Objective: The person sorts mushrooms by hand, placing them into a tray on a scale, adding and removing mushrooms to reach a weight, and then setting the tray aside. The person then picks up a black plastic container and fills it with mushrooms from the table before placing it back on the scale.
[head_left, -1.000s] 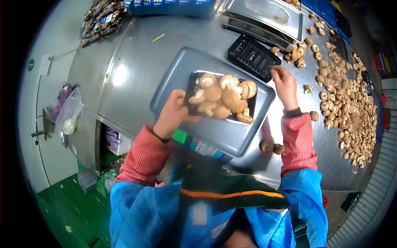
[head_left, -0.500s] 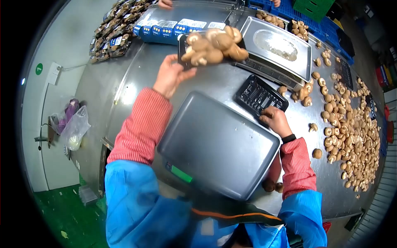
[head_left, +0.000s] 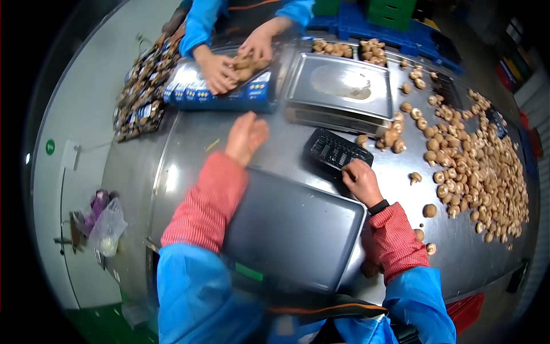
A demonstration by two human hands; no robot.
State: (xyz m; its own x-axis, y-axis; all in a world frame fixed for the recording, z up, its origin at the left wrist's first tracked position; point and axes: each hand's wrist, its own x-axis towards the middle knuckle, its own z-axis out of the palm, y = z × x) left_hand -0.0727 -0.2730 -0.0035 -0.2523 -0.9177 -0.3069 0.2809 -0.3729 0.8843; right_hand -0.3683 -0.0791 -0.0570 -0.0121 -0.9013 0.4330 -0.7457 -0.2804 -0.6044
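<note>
My right hand [head_left: 362, 180] pinches the near right edge of an empty black plastic tray [head_left: 338, 150], which is on the steel table and tilted a little. My left hand [head_left: 247, 139] is over the table with its fingers loosely curled and nothing in them. Just beyond it, a co-worker's two hands [head_left: 220, 73] hold a tray of shiitake mushrooms [head_left: 245, 67] above a stack of blue printed packaging [head_left: 217, 97]. A large grey pan [head_left: 292, 229], with a green display at its near edge, lies below my forearms.
A scale with a steel platform [head_left: 341, 86] stands ahead. Loose shiitake mushrooms [head_left: 487, 172] cover the table's right side. Filled black trays [head_left: 372, 51] sit behind the scale. Packed mushrooms [head_left: 140, 94] are piled at the far left. Plastic bags [head_left: 109, 226] hang by the wall.
The filled mushroom tray has passed from my left hand to the co-worker, whose arms have come into view. My left hand has closed loosely. The right hand still grips the empty tray.
</note>
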